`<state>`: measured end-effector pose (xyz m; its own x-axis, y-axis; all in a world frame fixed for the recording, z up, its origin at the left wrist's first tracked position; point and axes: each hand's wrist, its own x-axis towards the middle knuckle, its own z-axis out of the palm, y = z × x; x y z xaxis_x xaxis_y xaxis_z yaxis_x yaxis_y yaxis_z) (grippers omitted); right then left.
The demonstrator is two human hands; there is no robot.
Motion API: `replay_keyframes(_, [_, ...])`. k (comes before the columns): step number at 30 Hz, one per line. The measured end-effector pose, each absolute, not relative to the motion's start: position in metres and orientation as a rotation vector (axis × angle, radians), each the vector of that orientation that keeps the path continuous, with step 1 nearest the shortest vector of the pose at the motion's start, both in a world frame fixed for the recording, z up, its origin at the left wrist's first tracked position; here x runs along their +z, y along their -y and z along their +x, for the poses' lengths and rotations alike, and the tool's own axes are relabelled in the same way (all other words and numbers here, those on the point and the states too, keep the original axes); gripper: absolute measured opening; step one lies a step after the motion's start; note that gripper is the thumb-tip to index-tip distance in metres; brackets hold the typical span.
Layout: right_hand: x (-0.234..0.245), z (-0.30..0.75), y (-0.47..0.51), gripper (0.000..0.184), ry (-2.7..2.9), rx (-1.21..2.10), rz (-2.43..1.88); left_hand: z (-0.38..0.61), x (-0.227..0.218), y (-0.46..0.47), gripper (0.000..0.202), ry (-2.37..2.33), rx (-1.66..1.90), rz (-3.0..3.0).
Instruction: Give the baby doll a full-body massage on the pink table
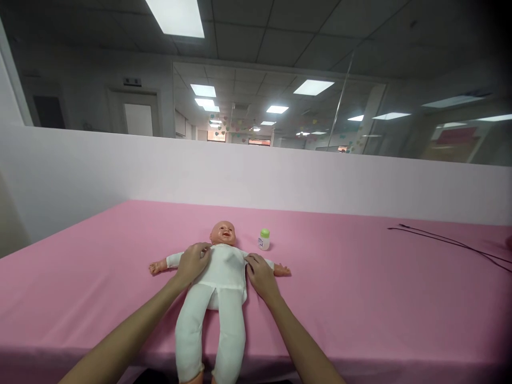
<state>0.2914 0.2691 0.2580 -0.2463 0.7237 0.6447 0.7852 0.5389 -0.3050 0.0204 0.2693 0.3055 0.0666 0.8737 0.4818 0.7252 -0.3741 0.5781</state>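
A baby doll [224, 269] in a white cloth suit lies on its back, with its head away from me and its arms stretched to the sides. My left hand [194, 261] grips it at the shoulder and upper arm on the left, fingers curled against the cloth. On the opposite side my right hand [260, 273] has its fingers bent around the edge of the suit by the armpit. Both hands are closed on the doll, though some fingertips are hidden. Just beyond my right hand stands a small clear bottle [263, 243] with a green cap, upright and untouched.
A pink cloth [360, 298] covers the table, and the doll's feet reach its front edge. Thin black cables [440, 240] lie at the far right. Behind the table runs a low white partition [256, 176] with glass above it.
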Motion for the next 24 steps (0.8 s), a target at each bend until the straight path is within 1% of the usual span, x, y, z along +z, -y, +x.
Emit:
replay_keyframes(6, [0.258, 0.293, -0.270, 0.036, 1.975, -0.105, -1.197, 0.048, 0.310, -0.263, 0.030, -1.595, 1.184, 2.346])
replay_keyframes(11, [0.255, 0.297, -0.274, 0.033, 1.885, -0.115, -1.260, 0.046, 0.302, -0.269, 0.025, -1.702, 1.192, 2.257])
replay_keyframes(15, [0.254, 0.299, -0.274, 0.032, 1.883, -0.128, -1.329, 0.044, 0.302, -0.265, 0.025, -1.737, 1.180, 2.224])
replay_keyframes(19, [0.257, 0.304, -0.272, 0.034, 1.818, -0.146, -1.461, 0.044, 0.311, -0.252, 0.027, -1.773, 1.022, 2.238])
replay_keyframes(21, [0.259, 0.308, -0.270, 0.036, 1.757, -0.189, -1.558, 0.041, 0.315, -0.247, 0.029, -1.723, 0.934, 2.259])
replay_keyframes(24, [0.261, 0.316, -0.268, 0.036, 1.646, -0.215, -1.689, 0.031, 0.316, -0.246, 0.034, -1.627, 0.901, 2.246])
